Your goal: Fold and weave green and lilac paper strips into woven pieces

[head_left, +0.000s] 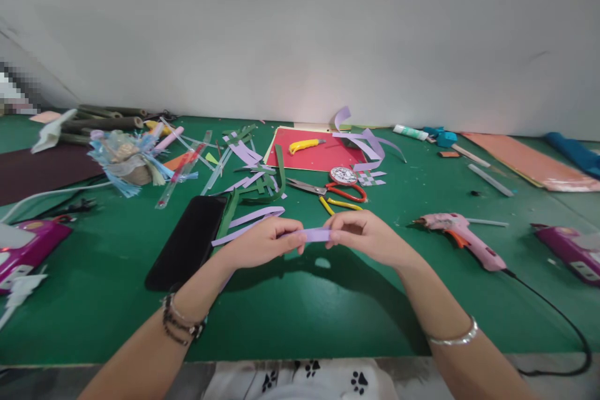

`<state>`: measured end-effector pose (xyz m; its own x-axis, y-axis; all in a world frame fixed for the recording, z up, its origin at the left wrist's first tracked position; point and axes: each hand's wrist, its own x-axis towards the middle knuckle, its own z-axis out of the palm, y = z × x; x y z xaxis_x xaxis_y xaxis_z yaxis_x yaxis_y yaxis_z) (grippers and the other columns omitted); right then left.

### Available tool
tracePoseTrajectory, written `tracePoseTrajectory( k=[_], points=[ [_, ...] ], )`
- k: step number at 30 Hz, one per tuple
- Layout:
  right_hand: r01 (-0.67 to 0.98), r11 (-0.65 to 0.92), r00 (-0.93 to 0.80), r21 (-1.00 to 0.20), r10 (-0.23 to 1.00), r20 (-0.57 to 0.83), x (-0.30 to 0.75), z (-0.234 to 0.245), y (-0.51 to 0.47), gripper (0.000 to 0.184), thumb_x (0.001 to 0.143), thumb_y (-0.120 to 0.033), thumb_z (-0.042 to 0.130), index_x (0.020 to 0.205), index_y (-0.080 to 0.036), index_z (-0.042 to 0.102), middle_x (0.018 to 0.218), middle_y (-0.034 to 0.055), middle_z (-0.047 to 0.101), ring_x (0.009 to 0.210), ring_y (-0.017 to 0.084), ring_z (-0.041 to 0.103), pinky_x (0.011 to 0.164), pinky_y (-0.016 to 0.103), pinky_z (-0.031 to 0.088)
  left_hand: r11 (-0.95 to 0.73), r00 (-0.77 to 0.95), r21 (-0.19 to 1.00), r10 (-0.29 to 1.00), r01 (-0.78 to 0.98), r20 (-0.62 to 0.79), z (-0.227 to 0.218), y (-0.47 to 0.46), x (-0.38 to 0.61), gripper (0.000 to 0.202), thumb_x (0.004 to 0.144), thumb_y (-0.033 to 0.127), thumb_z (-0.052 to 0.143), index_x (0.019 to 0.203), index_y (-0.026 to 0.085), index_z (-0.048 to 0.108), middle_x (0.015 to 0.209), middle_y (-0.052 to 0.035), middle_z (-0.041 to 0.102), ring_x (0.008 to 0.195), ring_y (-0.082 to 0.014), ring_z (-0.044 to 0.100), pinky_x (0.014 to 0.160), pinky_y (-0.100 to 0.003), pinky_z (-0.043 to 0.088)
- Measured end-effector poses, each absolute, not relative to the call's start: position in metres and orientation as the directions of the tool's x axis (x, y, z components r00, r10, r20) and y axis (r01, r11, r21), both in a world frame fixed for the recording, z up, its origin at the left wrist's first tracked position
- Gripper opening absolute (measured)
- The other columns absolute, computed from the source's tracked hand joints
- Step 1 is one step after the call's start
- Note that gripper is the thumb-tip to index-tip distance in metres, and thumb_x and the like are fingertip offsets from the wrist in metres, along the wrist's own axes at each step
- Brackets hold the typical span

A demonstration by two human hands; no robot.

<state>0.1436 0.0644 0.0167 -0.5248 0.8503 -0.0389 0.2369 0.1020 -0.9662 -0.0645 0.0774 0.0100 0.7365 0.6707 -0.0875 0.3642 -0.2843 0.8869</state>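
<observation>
Between my two hands a short stretch of a purple paper strip (317, 235) is held level above the table. My left hand (274, 239) pinches one end of that stretch, and my right hand (363, 234) pinches the other. Behind my left hand run more purple strips (248, 220); I cannot tell whether they join the held one. Just beyond my hands lie scissors (328, 189) with red and yellow handles, beside a round patterned disc (343, 175) and a small woven purple and green paper piece (372, 178). Left of my left hand rests a black phone (187, 244).
A yellow cutter (304, 146) lies on red paper (285, 156) at the back. Green and purple strips (260, 181) are strewn left of it. A pink glue gun (459, 234) with a trailing cord is at right. A ruler (182, 172), straw-like bundle (129, 159) and bamboo pieces (107, 124) lie left.
</observation>
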Motion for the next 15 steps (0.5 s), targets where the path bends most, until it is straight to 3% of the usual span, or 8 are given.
tracePoseTrajectory(
  k=[3, 6, 10, 15],
  points=[
    [0.258, 0.117, -0.413, -0.959, 0.911, 0.000, 0.1431, 0.0169, 0.0647, 0.023, 0.070, -0.034, 0.058, 0.057, -0.015, 0.052, 0.061, 0.0004, 0.056, 0.059, 0.010, 0.051, 0.059, 0.024, 0.041, -0.320, 0.692, 0.849, 0.719, 0.420, -0.071, 0.0088, 0.0783, -0.0627, 0.034, 0.083, 0.040, 0.036, 0.064, 0.015, 0.050, 0.055, 0.0062, 0.037, 0.050, -0.0061, 0.034, 0.047, -0.018, 0.026],
    [0.379, 0.169, -0.340, -0.910, 0.940, 0.033, 0.1433, 0.0164, 0.0645, 0.020, 0.068, -0.031, 0.059, 0.056, -0.016, 0.052, 0.057, -0.0014, 0.052, 0.054, 0.009, 0.047, 0.054, 0.023, 0.038, -0.334, 0.663, 0.819, 0.745, 0.466, -0.073, 0.0075, 0.0794, -0.0615, 0.034, 0.082, 0.041, 0.037, 0.063, 0.015, 0.050, 0.054, 0.0059, 0.036, 0.051, -0.0072, 0.035, 0.049, -0.019, 0.027],
    [0.529, 0.213, -0.332, -0.821, 0.943, 0.030, 0.1428, 0.0141, 0.0635, 0.018, 0.066, -0.023, 0.059, 0.054, -0.016, 0.049, 0.057, -0.0026, 0.050, 0.053, 0.008, 0.043, 0.051, 0.021, 0.035, -0.312, 0.648, 0.813, 0.755, 0.491, -0.101, 0.0063, 0.0798, -0.0605, 0.037, 0.082, 0.041, 0.034, 0.060, 0.015, 0.048, 0.053, 0.0055, 0.035, 0.050, -0.0076, 0.033, 0.047, -0.020, 0.025],
    [0.554, 0.189, -0.300, -0.810, 0.954, 0.017, 0.1404, 0.0110, 0.0629, 0.025, 0.067, -0.024, 0.057, 0.052, -0.017, 0.039, 0.050, -0.0060, 0.039, 0.048, 0.007, 0.035, 0.047, 0.019, 0.029, -0.355, 0.651, 0.761, 0.750, 0.543, -0.114, 0.0042, 0.0781, -0.0596, 0.034, 0.081, 0.039, 0.037, 0.061, 0.015, 0.049, 0.052, 0.0057, 0.035, 0.049, -0.0077, 0.034, 0.047, -0.020, 0.024]
  ],
)
